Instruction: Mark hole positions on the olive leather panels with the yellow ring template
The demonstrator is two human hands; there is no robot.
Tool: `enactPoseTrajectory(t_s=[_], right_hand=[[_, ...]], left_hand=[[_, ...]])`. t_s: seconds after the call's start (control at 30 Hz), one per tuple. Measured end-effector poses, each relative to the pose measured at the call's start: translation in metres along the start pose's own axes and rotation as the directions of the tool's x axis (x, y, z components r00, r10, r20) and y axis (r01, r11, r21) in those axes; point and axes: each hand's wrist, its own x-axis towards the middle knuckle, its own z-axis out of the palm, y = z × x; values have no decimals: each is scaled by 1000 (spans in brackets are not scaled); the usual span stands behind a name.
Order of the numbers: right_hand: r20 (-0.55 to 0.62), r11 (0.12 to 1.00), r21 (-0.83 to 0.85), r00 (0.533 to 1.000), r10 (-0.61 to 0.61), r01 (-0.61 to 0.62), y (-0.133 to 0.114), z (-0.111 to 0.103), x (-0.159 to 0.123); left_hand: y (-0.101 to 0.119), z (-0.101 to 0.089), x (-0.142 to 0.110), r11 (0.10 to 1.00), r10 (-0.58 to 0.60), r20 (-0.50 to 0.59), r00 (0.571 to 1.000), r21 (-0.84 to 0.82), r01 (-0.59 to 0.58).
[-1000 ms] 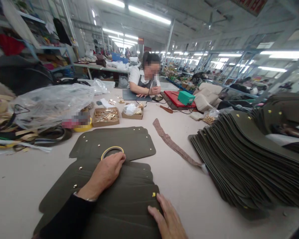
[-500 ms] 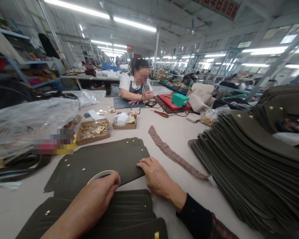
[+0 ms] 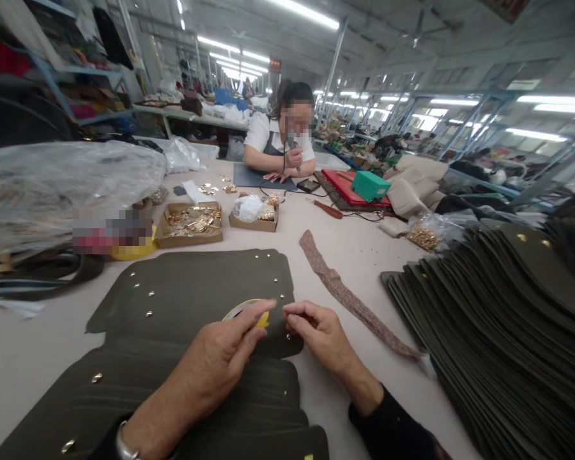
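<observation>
A dark olive leather panel (image 3: 196,287) with small gold studs lies flat before me on a stack of like panels (image 3: 172,409). My left hand (image 3: 223,361) rests on it, fingers pinched on a thin roll of yellow tape (image 3: 261,316) at the panel's near right corner. My right hand (image 3: 316,332) is close beside it, thumb and forefinger pinched together at the panel's edge on something too small to make out.
A tall fanned pile of olive panels (image 3: 498,332) fills the right. A patterned strip (image 3: 345,294) lies mid-table. Two cardboard trays of gold hardware (image 3: 189,222) sit further back, a plastic bag (image 3: 62,185) at left. A person (image 3: 280,144) works at the far end beside a teal box (image 3: 370,185).
My right hand moved from the panel's right edge to meet my left hand, and both now pinch at the tape. The view shifted slightly.
</observation>
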Motion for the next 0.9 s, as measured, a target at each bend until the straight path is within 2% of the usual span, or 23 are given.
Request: enactPoseTrajectory(t_s=[0.07,0.13,0.27,0.4,0.53,0.7,0.8,0.9], right_hand=[[45,998,-36,997,-59,60,-3,1,0],[81,976,-114,981,-179,187,-8,3,0],[134,901,-201,922,-362,384,-18,8,0],[165,818,-286,867,-471,499,-20,12,1],[187,755,-350,831,-525,555,-17,13,0],[207,707,-412,814,-542,575,-13,13,-1],[205,699,-417,809,-551,581,-12,15,-2],[194,694,-417,803,-564,587,-10,18,-1]], left_hand=[[0,1,-1,998,40,-1,999,40,-40],[-2,2,-2,994,59,-29,998,89,-56],[-8,6,-4,980,82,-56,995,185,-70],[-9,10,-6,960,99,-38,994,267,-85],[-6,12,-7,944,103,-18,994,316,-92],[-3,14,-7,942,83,15,996,325,-84],[-5,16,-8,941,106,-11,994,324,-97],[-14,20,-8,937,181,-70,981,316,-150]])
